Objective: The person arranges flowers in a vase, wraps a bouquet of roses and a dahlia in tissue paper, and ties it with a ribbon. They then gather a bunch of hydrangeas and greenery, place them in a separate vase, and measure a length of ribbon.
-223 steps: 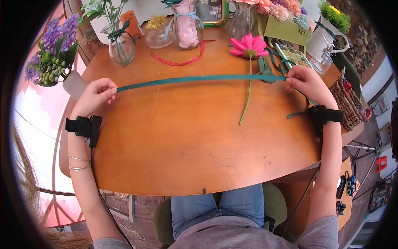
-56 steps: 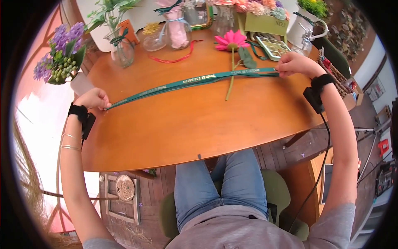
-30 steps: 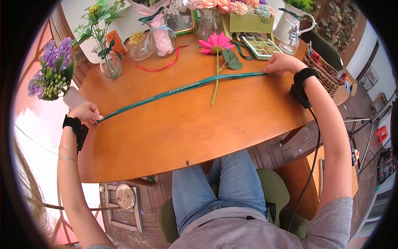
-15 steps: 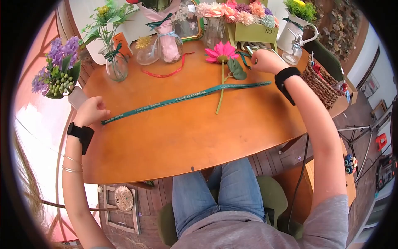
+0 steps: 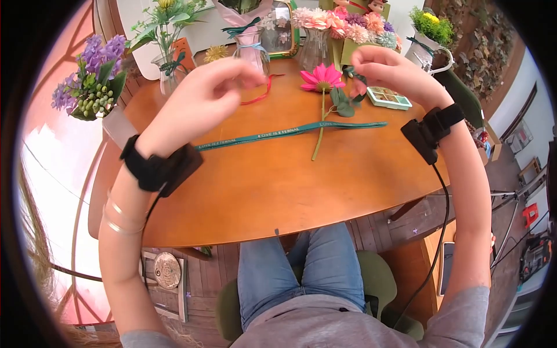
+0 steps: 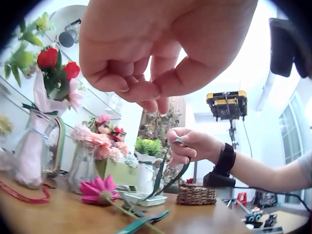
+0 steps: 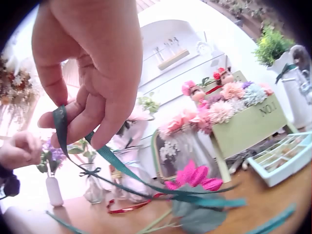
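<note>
My right hand (image 5: 391, 72) holds a green ribbon (image 7: 117, 162) pinched between thumb and fingers; in the right wrist view it hangs in a loop with loose ends. My left hand (image 5: 203, 95) is raised over the left part of the table, its fingers loosely bent and holding nothing, as the left wrist view also shows (image 6: 165, 48). A second green ribbon with lettering (image 5: 278, 133) lies stretched across the table, over the stem of a pink flower (image 5: 322, 79). Leaves (image 5: 343, 104) lie beside that stem.
Along the back stand glass vases with flowers, a green flower box (image 7: 251, 126) and a white pitcher (image 5: 419, 53). A red ribbon (image 5: 264, 93) lies before them. Right of the leaves is a compartment tray (image 5: 390, 98); purple flowers (image 5: 100, 64) stand at the left edge.
Both hands let go of the lettered ribbon, which lies on the table. My right hand has picked up another green ribbon near the tray. My left hand has risen and moved right, towards the middle.
</note>
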Demonstrator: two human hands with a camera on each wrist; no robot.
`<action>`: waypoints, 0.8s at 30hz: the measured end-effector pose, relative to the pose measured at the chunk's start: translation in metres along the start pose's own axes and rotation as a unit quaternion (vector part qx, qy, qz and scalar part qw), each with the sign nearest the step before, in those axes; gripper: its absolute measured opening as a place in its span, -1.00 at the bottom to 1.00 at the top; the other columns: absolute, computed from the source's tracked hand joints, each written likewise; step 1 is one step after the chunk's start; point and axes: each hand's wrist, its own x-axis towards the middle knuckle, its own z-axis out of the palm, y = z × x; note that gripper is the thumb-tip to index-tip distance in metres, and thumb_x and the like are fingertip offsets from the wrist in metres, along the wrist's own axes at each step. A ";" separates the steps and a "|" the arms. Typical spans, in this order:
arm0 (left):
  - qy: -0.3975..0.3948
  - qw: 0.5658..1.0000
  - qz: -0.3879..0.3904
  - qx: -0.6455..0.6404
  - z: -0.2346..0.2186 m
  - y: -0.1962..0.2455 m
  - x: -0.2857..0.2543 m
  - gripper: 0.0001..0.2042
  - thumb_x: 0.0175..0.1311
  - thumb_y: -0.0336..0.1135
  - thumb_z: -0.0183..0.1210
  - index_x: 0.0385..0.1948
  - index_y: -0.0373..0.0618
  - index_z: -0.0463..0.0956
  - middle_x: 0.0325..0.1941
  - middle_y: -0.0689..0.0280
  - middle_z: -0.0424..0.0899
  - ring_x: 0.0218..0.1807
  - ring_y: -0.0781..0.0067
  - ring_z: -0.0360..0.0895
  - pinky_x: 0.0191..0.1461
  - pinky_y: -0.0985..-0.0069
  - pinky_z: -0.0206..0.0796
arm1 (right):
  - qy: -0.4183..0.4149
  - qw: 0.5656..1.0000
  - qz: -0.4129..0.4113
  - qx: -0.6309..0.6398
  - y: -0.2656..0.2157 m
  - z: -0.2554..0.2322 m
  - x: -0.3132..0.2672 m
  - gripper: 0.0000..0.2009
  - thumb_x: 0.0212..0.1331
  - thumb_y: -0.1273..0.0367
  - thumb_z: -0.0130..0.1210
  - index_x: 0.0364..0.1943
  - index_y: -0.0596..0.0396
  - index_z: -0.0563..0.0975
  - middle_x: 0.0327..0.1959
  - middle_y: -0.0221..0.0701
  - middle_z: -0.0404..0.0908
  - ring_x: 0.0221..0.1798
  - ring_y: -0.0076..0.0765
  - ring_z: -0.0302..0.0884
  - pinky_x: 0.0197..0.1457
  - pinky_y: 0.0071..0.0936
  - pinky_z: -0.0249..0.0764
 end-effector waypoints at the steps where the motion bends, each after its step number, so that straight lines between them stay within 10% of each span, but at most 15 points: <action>1: 0.007 0.998 0.033 -0.046 0.005 0.002 0.009 -0.69 -0.07 -0.63 -0.21 -0.24 -0.25 0.37 -0.24 0.39 0.42 -0.22 0.65 0.34 -0.14 0.72 0.20 | -0.043 0.998 -0.012 0.038 -0.011 0.009 -0.001 -0.92 0.07 0.39 -0.09 -0.43 0.09 0.33 -0.58 -0.56 0.39 -0.50 -0.66 0.37 -0.37 -0.70 0.29; 7: 0.023 0.957 0.027 -0.286 0.035 0.024 0.034 -0.79 0.15 -0.41 -0.08 -0.18 -0.22 0.35 -0.17 0.37 0.42 -0.17 0.65 0.36 -0.04 0.68 0.20 | -0.069 0.996 -0.055 0.033 -0.044 0.040 0.000 -0.89 0.08 0.36 -0.10 -0.43 0.09 0.38 -0.59 -0.61 0.37 -0.51 -0.75 0.30 -0.43 -0.74 0.29; 24: -0.165 0.942 -0.203 -0.211 -0.028 -0.019 -0.030 -0.84 0.13 -0.31 0.02 -0.53 -0.20 0.42 -0.65 0.47 0.38 -0.60 0.73 0.28 -0.52 0.76 0.14 | -0.078 0.993 0.066 -0.063 -0.013 0.011 -0.023 -0.84 0.11 0.33 -0.05 -0.48 0.13 0.39 -0.62 -0.63 0.32 -0.53 -0.74 0.26 -0.47 -0.73 0.23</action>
